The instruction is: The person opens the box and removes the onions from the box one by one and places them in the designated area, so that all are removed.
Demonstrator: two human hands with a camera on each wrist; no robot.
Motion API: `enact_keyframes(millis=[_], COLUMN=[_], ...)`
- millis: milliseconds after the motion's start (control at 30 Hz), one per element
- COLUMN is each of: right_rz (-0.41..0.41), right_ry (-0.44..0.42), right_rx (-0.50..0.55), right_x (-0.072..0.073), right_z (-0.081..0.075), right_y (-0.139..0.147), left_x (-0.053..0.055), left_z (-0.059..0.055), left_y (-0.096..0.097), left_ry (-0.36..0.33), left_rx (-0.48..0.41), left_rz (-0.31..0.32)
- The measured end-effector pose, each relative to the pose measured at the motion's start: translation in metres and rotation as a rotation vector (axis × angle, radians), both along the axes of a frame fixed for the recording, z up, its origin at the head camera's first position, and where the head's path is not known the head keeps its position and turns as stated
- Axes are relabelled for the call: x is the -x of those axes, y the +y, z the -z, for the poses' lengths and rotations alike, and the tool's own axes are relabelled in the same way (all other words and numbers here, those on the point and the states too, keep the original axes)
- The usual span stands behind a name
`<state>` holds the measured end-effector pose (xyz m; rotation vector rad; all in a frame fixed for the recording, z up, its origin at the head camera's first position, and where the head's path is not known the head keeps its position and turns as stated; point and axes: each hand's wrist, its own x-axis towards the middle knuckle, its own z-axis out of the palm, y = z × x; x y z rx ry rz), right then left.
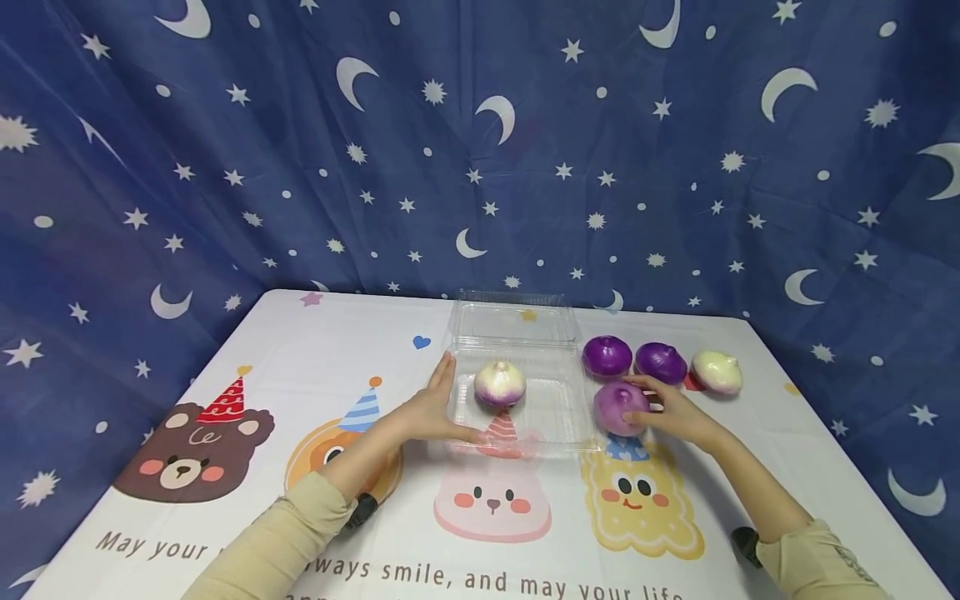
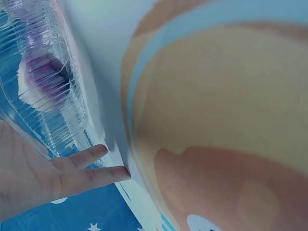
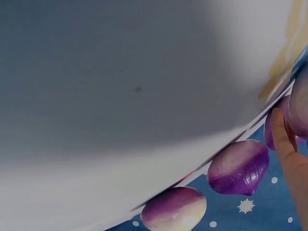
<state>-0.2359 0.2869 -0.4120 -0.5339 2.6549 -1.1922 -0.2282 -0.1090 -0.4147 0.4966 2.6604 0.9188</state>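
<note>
A clear plastic clamshell box stands with its lid folded back. Inside its base, toward the left, sits a white-and-purple onion. My left hand is spread at the box's left side, thumb along the front edge and straight fingers by the side wall. My right hand holds a light purple onion just right of the box, thumb and fingers around its right side. In the right wrist view, the held onion shows only partly at the edge.
Behind the right hand, two dark purple onions and a pale onion stand in a row. The table is covered by a white cloth with cartoon prints. A blue curtain hangs at the back edge.
</note>
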Motion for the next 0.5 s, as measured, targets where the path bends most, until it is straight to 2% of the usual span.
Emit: enact_keyframes(millis=[167, 267, 400, 500], right_rz=[-0.04, -0.059, -0.056, -0.041], right_ry=[0.004, -0.024, -0.07, -0.064], right_rx=[-0.007, -0.018, -0.035, -0.048], right_x=[0.001, 0.0009, 0.001, 0.0018], right_z=[-0.0006, -0.0023, -0.0052, -0.0072], right_y=[0.0013, 0.0023, 0.0022, 0.0013], left_x=[0.0006, 0.0001, -0.0007, 0.0004], left_z=[-0.0001, -0.0006, -0.0012, -0.0006], left_y=[-0.0004, -0.0007, -0.0001, 0.0004], left_ry=[0.002, 0.0, -0.006, 0.0], left_rx=[-0.002, -0.004, -0.007, -0.004], left_rz=[0.013, 0.013, 0.007, 0.008])
